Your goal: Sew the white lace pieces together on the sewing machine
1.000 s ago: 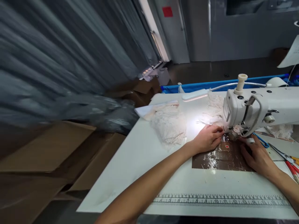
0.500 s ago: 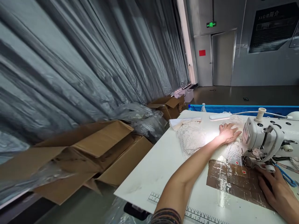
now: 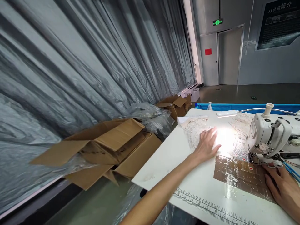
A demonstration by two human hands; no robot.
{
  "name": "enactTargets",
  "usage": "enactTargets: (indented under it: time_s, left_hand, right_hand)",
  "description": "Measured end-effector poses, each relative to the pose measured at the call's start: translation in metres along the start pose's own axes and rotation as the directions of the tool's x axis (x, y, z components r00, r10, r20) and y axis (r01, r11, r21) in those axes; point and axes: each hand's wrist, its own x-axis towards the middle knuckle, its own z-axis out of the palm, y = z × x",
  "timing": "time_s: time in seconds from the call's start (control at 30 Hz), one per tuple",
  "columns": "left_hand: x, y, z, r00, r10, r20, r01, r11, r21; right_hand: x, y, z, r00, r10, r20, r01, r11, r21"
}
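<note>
My left hand (image 3: 206, 144) is open, its fingers spread at the right edge of a pile of white fringed, net-like fabric (image 3: 191, 132). More of this pale fabric (image 3: 241, 147) runs across the bright lamp spot to the white sewing machine (image 3: 264, 134). My right hand (image 3: 282, 184) rests low beside the machine's needle area, thumb and forefinger apart on a brown, tape-covered sheet (image 3: 239, 175). Some of its fingertips are hidden by the machine head. I cannot see anything gripped in either hand.
A white lamp (image 3: 227, 113) on a bent metal arm reaches over the white table (image 3: 161, 170), which has a ruler scale (image 3: 206, 206) along its front. Blue-handled scissors (image 3: 292, 170) lie right of the machine. Open cardboard boxes (image 3: 112, 147) and plastic bags (image 3: 152, 117) stand to the left.
My left hand has moved left and toward me, off the fabric beside the machine to the fringed pile. The right hand stays by the needle area. The view has shifted slightly.
</note>
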Motion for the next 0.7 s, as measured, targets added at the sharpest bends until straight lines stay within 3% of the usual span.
enactTargets:
  time_s: [0.1, 0.23, 0.7]
  left_hand:
    - [-0.020, -0.025, -0.012, 0.986, -0.117, -0.118, 0.123, 0.991, 0.049]
    - [-0.026, -0.036, -0.018, 0.960, -0.245, -0.136, 0.249, 0.968, 0.018]
    - [-0.026, -0.031, -0.019, 0.963, -0.229, -0.145, 0.242, 0.967, 0.076]
  right_hand:
    - [-0.001, -0.001, 0.001, 1.000, 0.013, -0.008, -0.012, 1.000, 0.007]
    - [-0.001, -0.001, 0.002, 0.998, 0.063, 0.018, -0.063, 0.998, 0.022]
    - [0.001, -0.003, -0.001, 0.996, 0.080, 0.048, -0.081, 0.996, 0.037]
